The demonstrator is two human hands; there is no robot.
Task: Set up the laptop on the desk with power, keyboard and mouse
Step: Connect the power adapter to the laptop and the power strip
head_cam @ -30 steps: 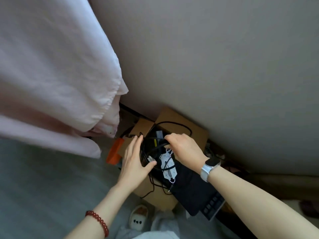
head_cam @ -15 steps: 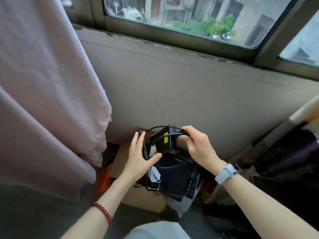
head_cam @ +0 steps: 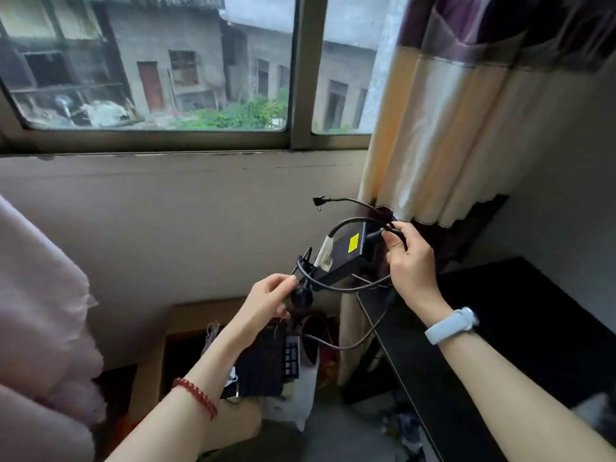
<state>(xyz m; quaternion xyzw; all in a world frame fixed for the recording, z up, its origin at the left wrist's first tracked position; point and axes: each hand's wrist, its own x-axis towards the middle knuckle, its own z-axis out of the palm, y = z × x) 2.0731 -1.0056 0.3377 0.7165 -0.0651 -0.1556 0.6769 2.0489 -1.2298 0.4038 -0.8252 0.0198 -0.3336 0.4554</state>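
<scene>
Adapter (head_cam: 346, 253) dense, rigid | cable (head_cam: 350, 288) limp, snags | our right hand (head_cam: 411, 261) grasps brick end, left hand (head_cam: 270, 300) pinches cable | we support brick, not cord

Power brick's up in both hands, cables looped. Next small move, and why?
Probably carry the power brick right and set it on the black desk. The right hand holds its far end with cable, the left hand grips the plug end, and loops hang loose beside the desk edge.
</scene>
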